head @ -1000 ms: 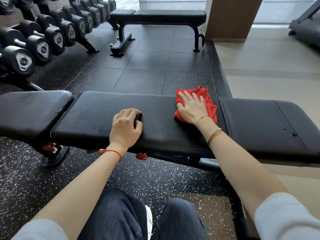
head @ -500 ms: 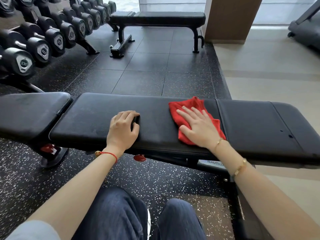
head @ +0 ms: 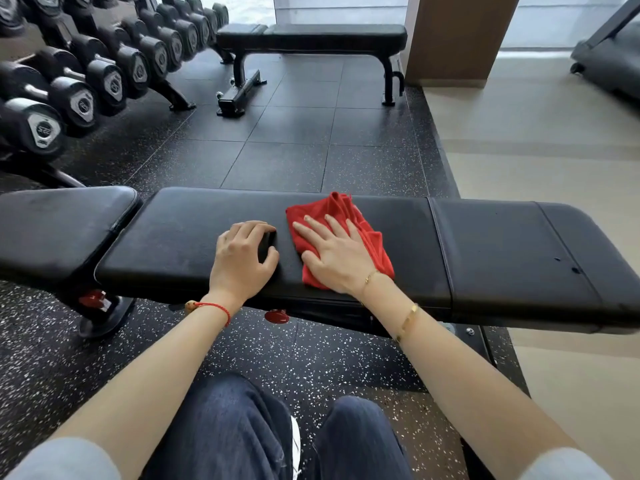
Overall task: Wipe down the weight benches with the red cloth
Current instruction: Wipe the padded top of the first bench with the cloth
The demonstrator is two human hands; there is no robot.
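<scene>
Both hands rest on the near bench [head: 381, 233]. Right hand [head: 337, 259] lies flat, fingers spread, pressing the cloth [head: 341, 216] onto the middle pad; it grasps nothing, only bears down. Most of the cloth is hidden beneath the palm, with red folds showing past the fingertips and along the thumbless side, toward the far edge of the bench. Left hand [head: 242, 258] sits just beside the cloth, not touching it, fingers curled over a small dark object that is almost wholly covered; it may be a phone, though the view is too poor to tell.

On the bench, the left pad runs out of frame, and the right pad carries two small dark marks near its end. Under the bench, the frame is mostly hidden; a red knob [head: 276, 317] peeks out below the near edge and another red part [head: 95, 301] shows by the foot.

Beyond the bench stands a second bench [head: 311, 36], whole. Dumbbells [head: 79, 95] line a rack left of it, cut off at the frame's edge. Right of it, a grey machine [head: 613, 60] is only partly in view.
</scene>
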